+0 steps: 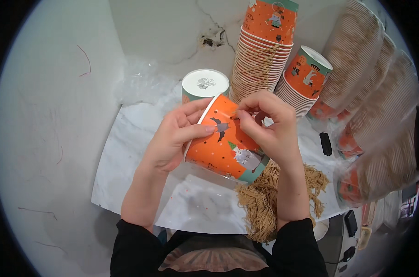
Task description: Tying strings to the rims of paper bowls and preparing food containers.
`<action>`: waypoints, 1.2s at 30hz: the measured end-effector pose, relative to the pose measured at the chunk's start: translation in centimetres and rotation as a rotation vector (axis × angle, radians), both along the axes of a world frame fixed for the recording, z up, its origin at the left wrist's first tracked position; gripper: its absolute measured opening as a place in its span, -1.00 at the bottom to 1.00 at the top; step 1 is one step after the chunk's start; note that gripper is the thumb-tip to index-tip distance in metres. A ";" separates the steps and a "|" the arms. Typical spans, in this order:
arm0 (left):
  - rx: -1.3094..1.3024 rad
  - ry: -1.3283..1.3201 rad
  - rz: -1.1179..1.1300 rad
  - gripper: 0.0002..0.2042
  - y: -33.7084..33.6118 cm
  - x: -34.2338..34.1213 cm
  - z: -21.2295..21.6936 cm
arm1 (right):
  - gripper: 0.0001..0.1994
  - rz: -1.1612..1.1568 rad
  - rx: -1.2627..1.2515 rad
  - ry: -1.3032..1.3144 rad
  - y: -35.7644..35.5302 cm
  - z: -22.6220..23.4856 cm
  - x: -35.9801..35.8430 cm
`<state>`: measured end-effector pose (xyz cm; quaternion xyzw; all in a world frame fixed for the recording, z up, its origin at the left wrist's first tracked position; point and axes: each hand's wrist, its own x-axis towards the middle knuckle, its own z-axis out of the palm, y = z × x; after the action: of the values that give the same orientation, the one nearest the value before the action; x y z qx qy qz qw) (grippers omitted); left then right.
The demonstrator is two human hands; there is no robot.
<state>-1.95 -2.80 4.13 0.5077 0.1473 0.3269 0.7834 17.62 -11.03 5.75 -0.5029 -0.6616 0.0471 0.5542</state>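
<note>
We note the orange bucket (pixel 207 150) held between both grips, tilted on its side, its white-rimmed mouth toward the left grip (pixel 175 131) and its green base band below the right grip (pixel 274 122). The left grip is closed on the wall at the rim, thumb flat on the outside, fingers partly hidden behind. The right grip is pinched narrow against the wall's upper side; whether a cord sits between its fingertips, we cannot tell. Tan cords (pixel 258 210) lie heaped on the tabletop (pixel 121 157) under the right forearm. Just beyond the left grip, an upturned bucket (pixel 205 84) shows grey print on its white base, too small to read. Farther off, a tall stack (pixel 246 60) bears dark lettering on its top bucket, cords trailing across the rims; right of it, a shorter stack (pixel 306 78). The held wall carries a printed bat beside the left thumb and a pale green-hatted figure below the right grip.
</note>
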 end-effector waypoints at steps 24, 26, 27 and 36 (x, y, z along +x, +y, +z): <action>0.036 0.002 -0.065 -0.48 -0.7 0.7 -0.8 | -0.88 -0.121 0.131 -0.412 -0.3 -0.8 -0.3; -0.091 -0.032 -0.106 -0.54 0.1 0.5 -1.2 | -0.88 -0.124 0.149 -0.428 -0.2 -1.0 -0.4; -0.218 -0.065 -0.148 -0.60 0.5 0.4 -1.5 | -0.87 -0.112 0.135 -0.403 -0.2 -1.1 -0.5; -0.078 0.086 -0.010 -0.81 1.0 1.2 -2.7 | -0.87 -0.083 0.087 -0.349 0.2 -1.9 -0.8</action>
<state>-0.73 -1.84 1.47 0.4911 0.1910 0.2948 0.7971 16.80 -10.78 3.90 -0.5058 -0.7279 -0.0922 0.4537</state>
